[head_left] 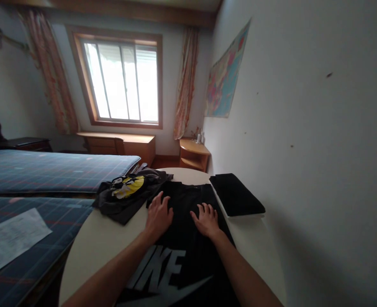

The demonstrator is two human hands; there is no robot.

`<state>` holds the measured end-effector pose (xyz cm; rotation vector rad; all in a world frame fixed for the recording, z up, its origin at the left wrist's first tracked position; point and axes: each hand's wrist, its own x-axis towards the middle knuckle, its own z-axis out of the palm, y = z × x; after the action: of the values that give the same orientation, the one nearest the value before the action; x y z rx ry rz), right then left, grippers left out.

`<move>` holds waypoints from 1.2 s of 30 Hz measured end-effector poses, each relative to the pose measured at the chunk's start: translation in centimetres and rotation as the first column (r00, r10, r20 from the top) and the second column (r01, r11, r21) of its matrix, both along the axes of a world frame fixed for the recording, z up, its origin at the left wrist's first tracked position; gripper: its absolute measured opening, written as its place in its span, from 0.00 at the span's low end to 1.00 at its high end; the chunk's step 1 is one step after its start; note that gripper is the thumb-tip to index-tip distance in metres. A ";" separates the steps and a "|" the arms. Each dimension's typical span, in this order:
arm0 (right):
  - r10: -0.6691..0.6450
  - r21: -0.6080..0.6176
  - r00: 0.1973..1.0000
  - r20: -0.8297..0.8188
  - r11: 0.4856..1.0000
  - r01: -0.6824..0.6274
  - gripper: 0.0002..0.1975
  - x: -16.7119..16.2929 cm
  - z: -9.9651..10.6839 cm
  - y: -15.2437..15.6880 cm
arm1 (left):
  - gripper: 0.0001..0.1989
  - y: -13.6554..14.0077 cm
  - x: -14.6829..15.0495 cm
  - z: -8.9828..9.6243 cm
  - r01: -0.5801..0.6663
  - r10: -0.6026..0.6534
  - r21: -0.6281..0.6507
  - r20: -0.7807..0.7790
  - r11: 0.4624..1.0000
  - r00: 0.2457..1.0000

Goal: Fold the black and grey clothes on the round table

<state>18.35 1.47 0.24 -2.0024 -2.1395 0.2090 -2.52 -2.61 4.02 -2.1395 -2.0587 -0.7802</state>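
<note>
A black T-shirt [188, 234] with grey lettering and a swoosh lies spread on the round, pale table [89, 256], its neckline at the far end. My left hand [159, 216] rests on the shirt's upper left part, fingers apart and slightly bent. On the upper right part lies my right hand [206, 219], its fingers spread over the fabric. Neither hand grips anything that I can see. My forearms cover parts of the shirt's sides.
A crumpled dark shirt [111, 202] with a yellow print lies at the table's left. Right of the black shirt is a flat black-topped stack [238, 196], close to the wall. Beds with blue plaid mattresses [57, 170] stand left, one bearing a paper sheet [15, 238].
</note>
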 end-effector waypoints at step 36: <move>0.059 0.082 0.998 -0.002 0.995 -0.058 0.33 1.1 -0.7 -0.6 | 0.17 11.4 -11.3 3.6 -0.297 0.309 -0.149 0.067 0.943 0.949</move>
<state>19.41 0.92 -0.48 -1.8944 -2.1693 0.1324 -13.80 8.80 7.67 -1.8070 -2.4753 -0.7237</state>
